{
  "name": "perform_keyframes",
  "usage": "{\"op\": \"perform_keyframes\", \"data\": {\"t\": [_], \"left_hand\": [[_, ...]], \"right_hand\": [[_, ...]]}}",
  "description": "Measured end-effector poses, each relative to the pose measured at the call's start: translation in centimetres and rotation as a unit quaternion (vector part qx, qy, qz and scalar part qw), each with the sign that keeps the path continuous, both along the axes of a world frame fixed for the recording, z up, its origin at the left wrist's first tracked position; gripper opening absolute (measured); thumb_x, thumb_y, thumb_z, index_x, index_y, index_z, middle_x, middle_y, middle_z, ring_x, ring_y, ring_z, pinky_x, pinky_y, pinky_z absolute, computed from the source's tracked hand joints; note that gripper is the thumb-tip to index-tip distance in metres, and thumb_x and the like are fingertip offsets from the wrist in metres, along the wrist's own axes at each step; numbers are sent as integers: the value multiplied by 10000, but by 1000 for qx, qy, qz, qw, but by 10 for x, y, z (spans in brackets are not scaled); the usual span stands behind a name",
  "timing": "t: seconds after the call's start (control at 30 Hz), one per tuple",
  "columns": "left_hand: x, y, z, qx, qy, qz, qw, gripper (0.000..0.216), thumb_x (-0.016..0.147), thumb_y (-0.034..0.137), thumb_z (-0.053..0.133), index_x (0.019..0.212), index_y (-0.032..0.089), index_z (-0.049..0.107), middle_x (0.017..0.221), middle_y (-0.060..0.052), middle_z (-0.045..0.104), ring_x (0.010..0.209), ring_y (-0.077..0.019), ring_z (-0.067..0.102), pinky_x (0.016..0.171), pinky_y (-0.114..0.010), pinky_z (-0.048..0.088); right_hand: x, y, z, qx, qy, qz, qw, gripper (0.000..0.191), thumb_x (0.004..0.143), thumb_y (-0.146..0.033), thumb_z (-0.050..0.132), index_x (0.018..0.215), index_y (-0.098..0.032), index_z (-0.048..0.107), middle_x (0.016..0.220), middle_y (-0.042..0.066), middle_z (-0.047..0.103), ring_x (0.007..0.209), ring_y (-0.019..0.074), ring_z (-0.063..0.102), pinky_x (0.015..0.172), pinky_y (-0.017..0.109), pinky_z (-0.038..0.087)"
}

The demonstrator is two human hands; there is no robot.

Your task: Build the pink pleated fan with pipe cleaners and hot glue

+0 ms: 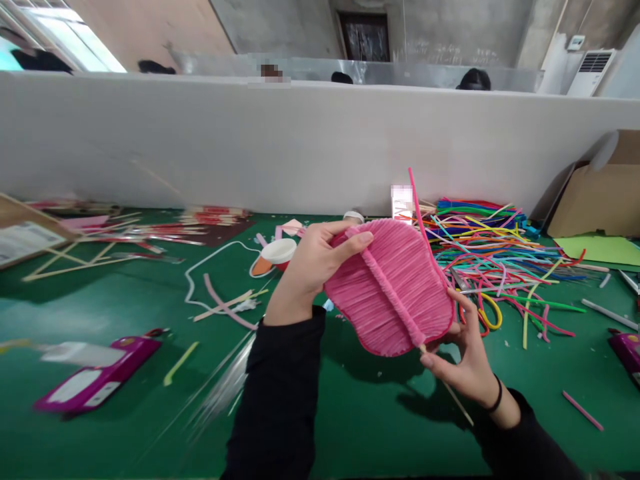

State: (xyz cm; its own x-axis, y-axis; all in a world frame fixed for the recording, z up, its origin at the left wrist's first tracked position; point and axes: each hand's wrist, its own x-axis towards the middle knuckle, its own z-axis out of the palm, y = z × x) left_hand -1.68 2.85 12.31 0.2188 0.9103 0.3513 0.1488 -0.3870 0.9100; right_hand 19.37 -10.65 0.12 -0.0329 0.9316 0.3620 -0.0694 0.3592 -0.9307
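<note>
Between my two hands, raised over the green table, is a pink pipe-cleaner fan (370, 313) with rounded lobes. A thicker fuzzy strip runs diagonally across its face, and a thin wooden stick (459, 405) comes out at the lower right. My left hand (320, 260) grips the upper left edge, thumb on the face near the strip's end. At the lower right, my right hand (467, 360) pinches the fan where the stick leaves it. One loose pink pipe cleaner (415, 197) sticks up from the fan's right edge.
Many coloured pipe cleaners (500, 247) lie heaped at the right, with yellow-handled scissors (493, 313) among them. A purple glue gun-like device (105, 373) lies at the left. Behind it are wooden sticks (75, 263). A white cup (279, 251) stands mid-table before a white partition (250, 147).
</note>
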Motion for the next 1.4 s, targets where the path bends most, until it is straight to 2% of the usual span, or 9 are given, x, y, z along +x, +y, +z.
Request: {"op": "perform_keyframes", "data": {"t": [0.1,0.23,0.33,0.73,0.83,0.93,1.03,1.2,1.4], "left_hand": [[3,0,-2,15,7,-5,1000,418,758,473,746,570,186,507,581,49,396,519,-84,368,476,-234,289],[6,-2,-1,23,18,-8,1000,433,761,476,751,563,189,494,568,53,370,507,-82,336,458,-238,257],[7,-3,0,29,18,-8,999,449,758,479,755,551,191,481,563,55,350,501,-80,313,446,-240,233],[2,-1,-4,14,14,-6,1000,451,722,507,762,541,194,492,552,49,352,516,-90,310,476,-257,236],[3,-2,-2,16,20,-8,1000,459,721,510,755,523,201,479,557,47,321,512,-94,284,474,-271,217],[4,-3,-1,17,29,-14,999,458,727,524,744,524,202,491,565,42,316,515,-98,272,476,-278,214],[5,-3,-3,20,48,-20,998,455,730,533,739,530,197,506,564,39,321,525,-101,270,479,-277,198],[7,-3,-5,15,49,-31,998,455,736,523,738,530,193,502,560,37,346,541,-104,296,496,-273,217],[7,0,-5,13,24,-13,1000,499,712,572,759,523,191,500,547,44,334,519,-94,282,471,-254,218]], "right_hand": [[-4,-2,2,-49,14,28,998,941,788,-328,815,1433,-293,131,693,-75,657,565,155,668,593,309,581],[-5,-2,3,-87,25,27,996,862,792,-369,801,1372,-268,170,632,-94,588,474,139,591,484,279,516],[-4,-2,4,-102,27,41,994,838,798,-386,793,1353,-261,178,608,-98,568,459,143,582,459,272,493],[-3,-3,1,-62,11,49,997,816,800,-332,800,1341,-293,190,656,-77,616,483,173,635,463,297,532],[0,-2,-1,-16,-9,9,1000,752,780,-338,822,1309,-291,290,713,-60,642,568,172,677,552,295,565],[6,0,-3,55,-31,-84,994,477,840,-381,755,1211,-277,474,816,-15,677,688,162,696,637,280,563],[12,2,0,101,-65,-165,979,186,929,-386,625,1045,-242,639,844,28,711,718,162,690,635,271,546],[17,3,8,116,-87,-216,966,252,962,-365,550,876,-222,738,782,49,747,704,184,698,636,298,549],[17,3,12,133,-86,-210,965,253,954,-320,559,942,-239,798,784,48,773,680,188,690,645,326,542]]}}
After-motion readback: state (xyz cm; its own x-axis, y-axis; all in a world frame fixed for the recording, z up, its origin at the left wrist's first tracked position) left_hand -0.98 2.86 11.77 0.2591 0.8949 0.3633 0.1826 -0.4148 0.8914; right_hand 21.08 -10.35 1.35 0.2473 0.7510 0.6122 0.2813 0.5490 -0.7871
